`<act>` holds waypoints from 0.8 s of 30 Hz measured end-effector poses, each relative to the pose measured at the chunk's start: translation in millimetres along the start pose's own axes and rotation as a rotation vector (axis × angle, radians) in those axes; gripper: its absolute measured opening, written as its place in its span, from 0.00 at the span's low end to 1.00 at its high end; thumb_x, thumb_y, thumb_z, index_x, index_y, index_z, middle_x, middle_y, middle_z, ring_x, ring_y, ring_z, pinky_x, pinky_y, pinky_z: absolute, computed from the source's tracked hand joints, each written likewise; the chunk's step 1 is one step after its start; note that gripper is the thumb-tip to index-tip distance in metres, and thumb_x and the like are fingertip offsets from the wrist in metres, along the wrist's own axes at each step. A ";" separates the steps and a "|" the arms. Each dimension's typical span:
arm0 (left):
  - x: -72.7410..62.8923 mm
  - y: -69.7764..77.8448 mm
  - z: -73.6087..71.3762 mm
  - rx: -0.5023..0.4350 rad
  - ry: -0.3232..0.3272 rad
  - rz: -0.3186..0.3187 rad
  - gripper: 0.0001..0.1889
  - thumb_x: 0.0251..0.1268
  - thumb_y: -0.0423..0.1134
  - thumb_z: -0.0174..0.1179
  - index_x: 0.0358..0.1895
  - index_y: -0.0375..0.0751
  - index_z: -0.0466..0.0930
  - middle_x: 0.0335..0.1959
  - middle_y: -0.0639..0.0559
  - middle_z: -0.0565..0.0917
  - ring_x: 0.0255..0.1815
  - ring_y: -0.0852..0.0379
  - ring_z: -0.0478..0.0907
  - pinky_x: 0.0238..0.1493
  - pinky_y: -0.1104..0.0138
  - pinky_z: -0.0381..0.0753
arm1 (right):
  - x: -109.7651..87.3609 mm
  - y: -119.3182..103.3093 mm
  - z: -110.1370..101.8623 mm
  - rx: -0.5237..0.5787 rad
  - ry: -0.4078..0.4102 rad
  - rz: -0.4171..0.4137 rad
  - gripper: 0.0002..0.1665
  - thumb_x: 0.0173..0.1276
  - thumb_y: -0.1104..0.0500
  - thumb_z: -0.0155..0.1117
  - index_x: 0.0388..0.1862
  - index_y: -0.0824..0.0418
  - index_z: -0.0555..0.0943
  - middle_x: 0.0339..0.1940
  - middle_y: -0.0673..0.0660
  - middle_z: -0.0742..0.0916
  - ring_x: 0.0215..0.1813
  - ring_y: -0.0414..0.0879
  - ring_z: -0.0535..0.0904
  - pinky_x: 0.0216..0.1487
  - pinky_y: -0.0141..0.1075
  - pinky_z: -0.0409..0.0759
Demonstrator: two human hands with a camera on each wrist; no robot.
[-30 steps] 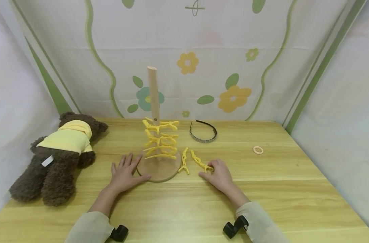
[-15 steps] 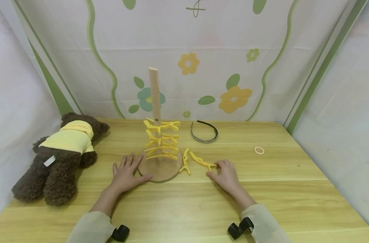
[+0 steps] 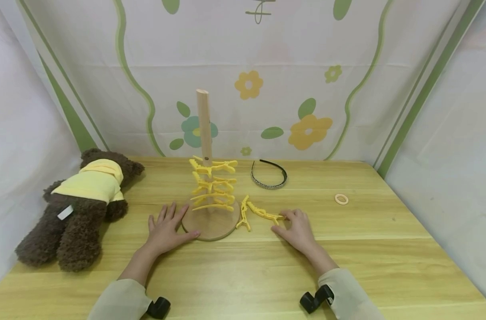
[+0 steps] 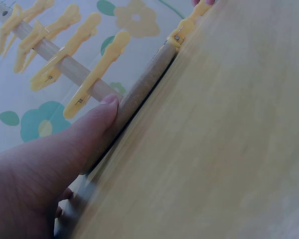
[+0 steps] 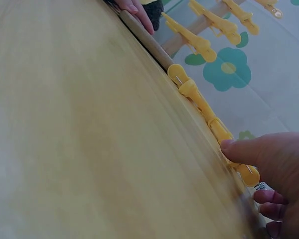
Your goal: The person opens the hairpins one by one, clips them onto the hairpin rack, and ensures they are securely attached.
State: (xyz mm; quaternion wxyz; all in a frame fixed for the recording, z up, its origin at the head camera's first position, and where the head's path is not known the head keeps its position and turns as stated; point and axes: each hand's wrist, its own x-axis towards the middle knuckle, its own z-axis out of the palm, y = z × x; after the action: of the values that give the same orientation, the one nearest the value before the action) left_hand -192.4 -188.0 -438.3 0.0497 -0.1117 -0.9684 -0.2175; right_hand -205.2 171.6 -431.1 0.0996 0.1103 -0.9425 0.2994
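Note:
Several yellow hair clips are clamped one above another on the upright wooden post (image 3: 204, 126) of a stand. My left hand (image 3: 167, 229) rests with fingers spread against the left side of the round base (image 3: 211, 226), thumb at its front rim. My right hand (image 3: 296, 231) pinches the handle end of a yellow alligator hair clip (image 3: 263, 212) lying on the table, between thumb and forefinger. In the right wrist view my thumb presses on that clip (image 5: 217, 129). A second loose hair clip (image 3: 244, 215) lies along the base's right edge, close to the pinched clip's tip.
A brown teddy bear (image 3: 77, 226) in a yellow top lies face down at the left. Behind the loose clips is a black headband (image 3: 270, 186) with a sparkly band. A small pale ring (image 3: 341, 199) lies on the right. Fabric walls enclose the table's back and sides.
My right hand has shifted slightly right and turned the pinched hair clip flatter, its tip now nearer the other loose clip. My left hand stays on the base.

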 end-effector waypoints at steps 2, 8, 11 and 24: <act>0.1 -0.1 0.3 -0.005 0.000 -0.001 0.47 0.42 0.70 0.50 0.66 0.48 0.53 0.64 0.34 0.47 0.63 0.34 0.38 0.49 0.37 0.29 | 0.1 0.3 -0.4 0.019 0.000 -0.005 0.26 0.47 0.50 0.69 0.43 0.64 0.77 0.34 0.56 0.72 0.38 0.49 0.64 0.35 0.38 0.63; 0.1 0.1 0.2 -0.007 0.001 -0.002 0.47 0.42 0.70 0.51 0.66 0.48 0.53 0.64 0.34 0.48 0.63 0.34 0.38 0.49 0.37 0.29 | 2.0 -1.3 -7.1 0.139 -0.001 -0.019 0.22 0.50 0.58 0.67 0.42 0.68 0.77 0.36 0.58 0.77 0.39 0.51 0.71 0.39 0.42 0.70; 0.2 -0.2 0.5 -0.004 0.000 -0.002 0.47 0.42 0.70 0.50 0.66 0.48 0.53 0.64 0.34 0.47 0.63 0.34 0.38 0.49 0.37 0.29 | 4.7 -2.0 -15.3 0.194 -0.020 -0.013 0.21 0.53 0.61 0.65 0.45 0.70 0.75 0.36 0.59 0.79 0.38 0.51 0.75 0.40 0.43 0.73; -0.1 0.1 0.7 -0.002 0.001 -0.004 0.47 0.43 0.70 0.50 0.66 0.48 0.53 0.65 0.35 0.47 0.63 0.34 0.38 0.49 0.37 0.29 | 25.6 -5.9 -64.8 0.146 -0.025 -0.240 0.18 0.64 0.64 0.51 0.50 0.74 0.68 0.39 0.63 0.76 0.40 0.53 0.72 0.38 0.44 0.71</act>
State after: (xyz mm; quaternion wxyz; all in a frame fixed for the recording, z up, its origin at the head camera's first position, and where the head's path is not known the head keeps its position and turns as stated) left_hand -192.3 -187.7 -438.9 0.0497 -0.1095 -0.9684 -0.2187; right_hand -220.2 201.1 -369.5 0.1149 0.2327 -0.8995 0.3515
